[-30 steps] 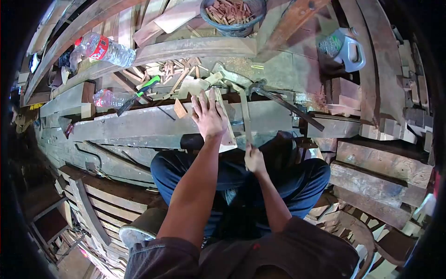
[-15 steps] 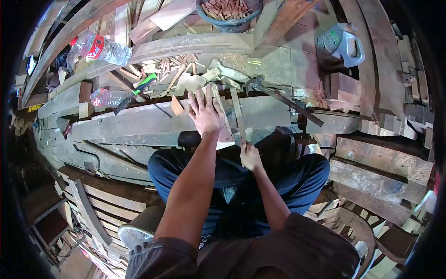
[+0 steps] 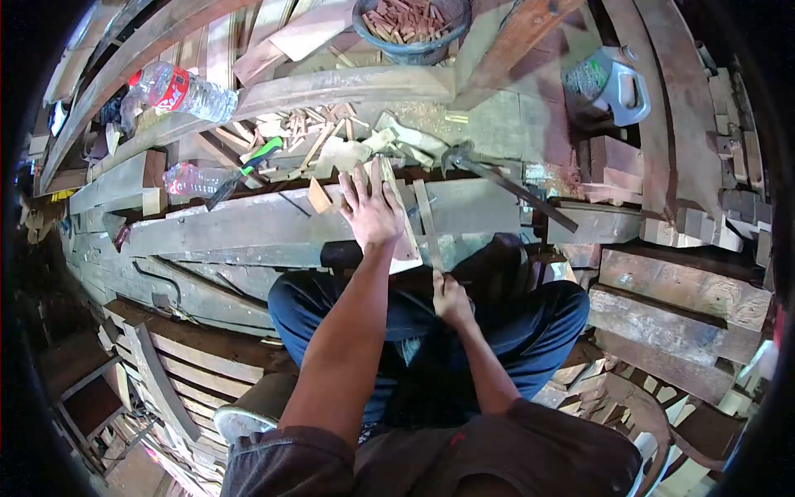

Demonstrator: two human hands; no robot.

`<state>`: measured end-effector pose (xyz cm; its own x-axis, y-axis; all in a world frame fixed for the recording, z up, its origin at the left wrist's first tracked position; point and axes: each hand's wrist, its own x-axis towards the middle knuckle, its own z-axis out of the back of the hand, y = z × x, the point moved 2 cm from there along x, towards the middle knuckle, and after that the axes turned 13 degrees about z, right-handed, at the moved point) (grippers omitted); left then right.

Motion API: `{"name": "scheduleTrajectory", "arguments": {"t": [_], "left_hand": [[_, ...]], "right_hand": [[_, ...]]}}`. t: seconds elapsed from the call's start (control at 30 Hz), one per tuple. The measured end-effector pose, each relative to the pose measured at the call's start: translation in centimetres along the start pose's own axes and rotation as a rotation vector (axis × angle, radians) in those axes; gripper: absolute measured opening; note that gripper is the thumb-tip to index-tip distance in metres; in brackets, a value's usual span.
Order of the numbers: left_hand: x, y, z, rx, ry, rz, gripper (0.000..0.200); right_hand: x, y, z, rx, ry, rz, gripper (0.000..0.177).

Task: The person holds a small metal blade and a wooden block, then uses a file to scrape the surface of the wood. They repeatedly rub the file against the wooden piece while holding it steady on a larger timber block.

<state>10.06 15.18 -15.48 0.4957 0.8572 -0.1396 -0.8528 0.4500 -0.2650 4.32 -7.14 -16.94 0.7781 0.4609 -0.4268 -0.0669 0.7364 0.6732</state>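
Note:
My left hand [image 3: 373, 211] lies flat with its fingers spread, pressing on a pale narrow wooden board [image 3: 406, 253] that lies across the thick beam. Part of this board is hidden under the palm. My right hand [image 3: 453, 300] is closed around the near end of a long flat file [image 3: 427, 215], which points away from me, just right of the board. A small triangular wood offcut [image 3: 319, 196] sits left of my left fingers. A hammer [image 3: 513, 189] rests to the right, its head on the far side of the beam.
The thick beam [image 3: 240, 217] runs crosswise before my knees. Beyond it lie wood scraps [image 3: 344, 153], a green-handled tool [image 3: 261, 155] and plastic bottles [image 3: 186, 93]. Farther off stand a bucket of wood pieces [image 3: 411, 51] and a plastic jug [image 3: 623, 91]. Stacked timber [image 3: 683, 282] is at right.
My right hand has drawn the file back toward me, lower alongside the board. My left hand still presses on the board, and the whole view has shifted slightly.

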Motion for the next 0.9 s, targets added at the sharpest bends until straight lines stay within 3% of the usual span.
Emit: {"name": "scheduleTrajectory", "arguments": {"t": [0.07,0.13,0.23,0.27,0.3,0.33,0.4,0.43,0.47,0.53,0.57,0.6,0.67,0.77,0.8,0.87,0.9], "left_hand": [[-0.2,0.1,-0.1,-0.004,-0.001,-0.010,0.055],[-0.3,0.0,0.2,-0.023,-0.013,-0.021,0.056],[0.1,-0.2,0.3,-0.031,-0.013,-0.017,0.055],[-0.2,0.0,0.0,-0.034,-0.020,-0.020,0.055],[-0.1,0.1,-0.1,-0.040,-0.029,-0.020,0.055],[0.5,-0.1,0.0,-0.045,-0.039,-0.016,0.055],[-0.2,0.2,0.2,-0.035,-0.023,-0.023,0.054],[-0.2,-0.1,0.7,-0.040,0.005,-0.011,0.054],[0.1,-0.3,0.7,-0.041,-0.009,-0.021,0.054],[-0.4,0.0,0.6,-0.034,-0.019,-0.029,0.054],[-0.4,0.1,0.4,-0.018,-0.019,-0.029,0.054],[-0.3,0.1,0.4,-0.005,-0.017,-0.020,0.054],[-0.1,0.2,-0.1,-0.081,-0.050,-0.031,0.054],[-0.1,0.3,-0.2,-0.080,-0.058,-0.027,0.054],[-0.3,0.1,0.4,-0.026,-0.005,-0.009,0.054],[-0.3,0.2,0.3,-0.037,-0.021,-0.013,0.053],[-0.9,0.3,0.1,-0.033,-0.012,-0.007,0.053]], "right_hand": [[3.0,0.0,0.0,0.073,0.116,-0.076,0.042],[6.5,0.0,-0.9,0.115,0.060,0.075,0.041],[4.6,0.5,-0.3,0.014,0.023,0.177,0.039],[1.4,0.7,-0.2,0.002,-0.046,0.120,0.036],[-0.6,-0.9,-0.9,-0.091,-0.077,0.219,0.032],[-1.9,-3.8,-2.3,-0.258,-0.189,0.449,0.030],[0.1,-1.4,-0.4,-0.227,-0.038,0.413,0.033],[2.5,-1.7,-1.2,-0.093,-0.044,0.290,0.033],[5.4,-0.1,-0.4,-0.016,0.186,-0.004,0.031],[6.8,0.6,-0.6,-0.204,0.029,0.473,0.027],[6.0,0.4,-0.8,-0.123,0.077,0.395,0.023],[3.8,-0.7,-1.6,-0.366,-0.071,0.579,0.026],[-0.5,0.2,-0.9,-0.138,-0.097,0.218,0.035],[0.4,-1.0,-1.0,-0.109,-0.191,0.373,0.042],[2.8,-1.9,-1.8,-0.107,0.032,0.174,0.043],[6.8,-1.1,-1.9,-0.063,-0.032,0.328,0.045],[6.0,-1.1,-1.5,-0.041,0.003,0.265,0.046]]}}
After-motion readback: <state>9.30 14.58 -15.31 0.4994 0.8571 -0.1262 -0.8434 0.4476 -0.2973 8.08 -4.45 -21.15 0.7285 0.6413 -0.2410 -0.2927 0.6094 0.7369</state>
